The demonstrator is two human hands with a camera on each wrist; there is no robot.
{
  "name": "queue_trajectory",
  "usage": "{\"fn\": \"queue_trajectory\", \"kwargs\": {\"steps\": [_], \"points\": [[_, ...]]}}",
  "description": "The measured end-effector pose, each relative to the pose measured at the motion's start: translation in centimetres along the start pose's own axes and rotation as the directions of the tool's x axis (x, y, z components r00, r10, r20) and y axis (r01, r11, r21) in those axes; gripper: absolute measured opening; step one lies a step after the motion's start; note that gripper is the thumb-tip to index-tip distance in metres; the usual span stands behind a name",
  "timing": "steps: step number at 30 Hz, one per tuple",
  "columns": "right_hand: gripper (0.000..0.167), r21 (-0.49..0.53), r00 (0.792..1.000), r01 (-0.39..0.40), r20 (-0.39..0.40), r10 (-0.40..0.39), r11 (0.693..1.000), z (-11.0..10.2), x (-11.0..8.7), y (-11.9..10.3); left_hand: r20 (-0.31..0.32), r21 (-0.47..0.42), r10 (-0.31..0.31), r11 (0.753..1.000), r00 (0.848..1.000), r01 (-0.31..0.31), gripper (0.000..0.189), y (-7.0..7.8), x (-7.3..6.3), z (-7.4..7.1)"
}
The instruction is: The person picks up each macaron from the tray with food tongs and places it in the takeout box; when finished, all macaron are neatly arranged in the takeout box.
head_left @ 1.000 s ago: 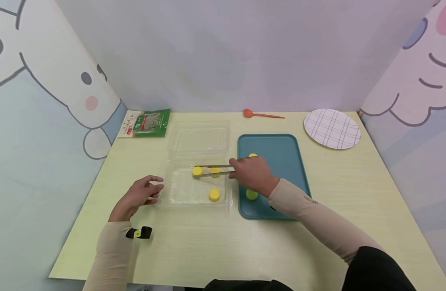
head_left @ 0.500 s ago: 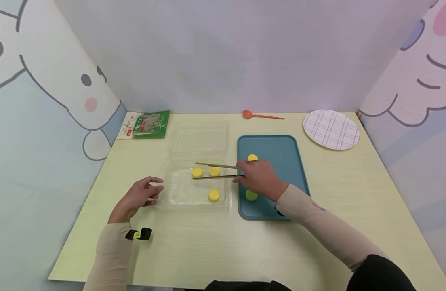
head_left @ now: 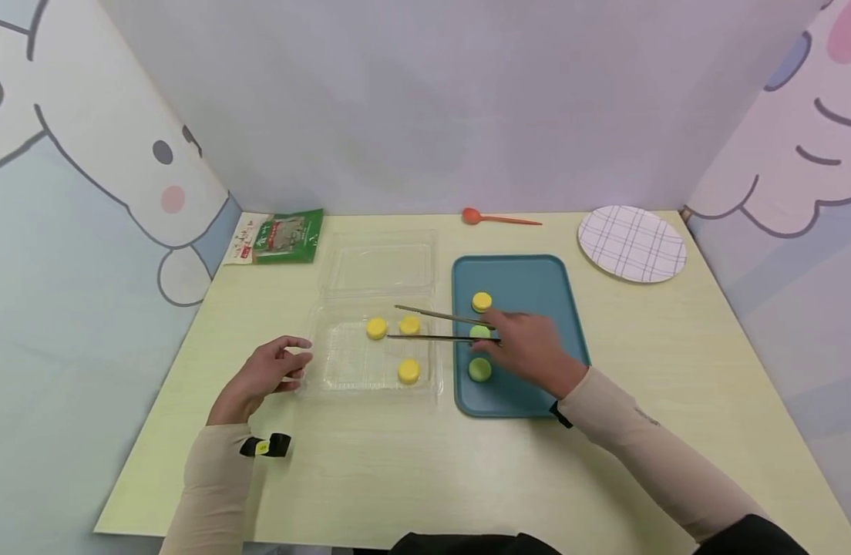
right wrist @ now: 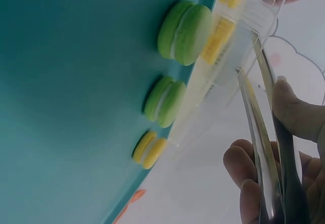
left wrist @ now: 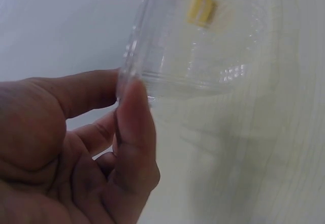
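Observation:
My right hand (head_left: 526, 347) grips metal tongs (head_left: 439, 337) over the left side of the teal tray (head_left: 529, 277). The tongs' arms are spread with nothing between their tips, which reach over the clear plastic box (head_left: 342, 362). Inside that hinged box sit 3 yellow macarons, one of them a macaron (head_left: 408, 371) near the front. On the tray lie a yellow macaron (head_left: 482, 301) and two green macarons, the nearer green macaron (head_left: 479, 370) in full view. At the box's left edge my left hand (left wrist: 101, 137) pinches the rim between thumb and fingers.
A green and white food packet (head_left: 287, 237) lies at the back left. By the back edge rests an orange spoon (head_left: 498, 219). A checked plate (head_left: 634, 244) stands at the back right. The box's lid (head_left: 380, 262) lies folded back behind its base.
My right hand has drawn back to the right with the tongs, whose arms have spread. The yellow macaron that was between their tips now sits free in the box. My left hand stays put.

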State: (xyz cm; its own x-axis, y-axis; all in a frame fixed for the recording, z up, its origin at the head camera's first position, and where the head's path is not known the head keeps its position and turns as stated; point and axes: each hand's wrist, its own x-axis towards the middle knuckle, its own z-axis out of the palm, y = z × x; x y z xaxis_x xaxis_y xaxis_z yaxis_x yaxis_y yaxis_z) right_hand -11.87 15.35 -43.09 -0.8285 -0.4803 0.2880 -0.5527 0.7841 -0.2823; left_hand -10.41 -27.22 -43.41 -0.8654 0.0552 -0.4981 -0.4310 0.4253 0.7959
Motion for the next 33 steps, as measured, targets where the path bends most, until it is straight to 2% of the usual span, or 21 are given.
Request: {"fn": "queue_trajectory", "kwargs": {"steps": [7,13,18,20,25,33], "points": [[0.042,0.005,0.998,0.014,-0.060,-0.014,1.000,-0.7,-1.9,1.0,0.002,0.006,-0.001,1.000,1.000,0.001,0.040,-0.2,0.2,0.2],[0.045,-0.056,0.995,-0.021,-0.097,0.015,0.998,-1.5,-3.9,2.0,0.003,0.005,0.004,1.000,1.000,-0.004,0.040,-0.2,0.3,0.3],[0.047,-0.074,0.988,-0.010,-0.155,-0.001,0.997,-1.9,-5.3,2.9,0.001,0.003,0.015,1.000,1.000,-0.015,0.040,0.2,0.1,0.2],[0.050,-0.072,0.984,-0.006,-0.176,-0.007,0.997,-2.2,-5.8,3.1,-0.001,0.001,0.011,1.000,1.000,-0.011,0.039,0.3,0.0,0.2],[0.074,-0.064,0.975,-0.026,-0.221,0.011,0.998,-2.6,-6.7,3.5,-0.004,0.000,0.001,1.000,1.000,-0.001,0.039,0.2,-0.1,0.1],[0.075,-0.075,0.965,-0.065,-0.257,0.044,0.995,-2.7,-7.9,4.5,-0.013,0.005,0.002,1.000,1.000,-0.002,0.039,0.0,0.0,0.0]]}}
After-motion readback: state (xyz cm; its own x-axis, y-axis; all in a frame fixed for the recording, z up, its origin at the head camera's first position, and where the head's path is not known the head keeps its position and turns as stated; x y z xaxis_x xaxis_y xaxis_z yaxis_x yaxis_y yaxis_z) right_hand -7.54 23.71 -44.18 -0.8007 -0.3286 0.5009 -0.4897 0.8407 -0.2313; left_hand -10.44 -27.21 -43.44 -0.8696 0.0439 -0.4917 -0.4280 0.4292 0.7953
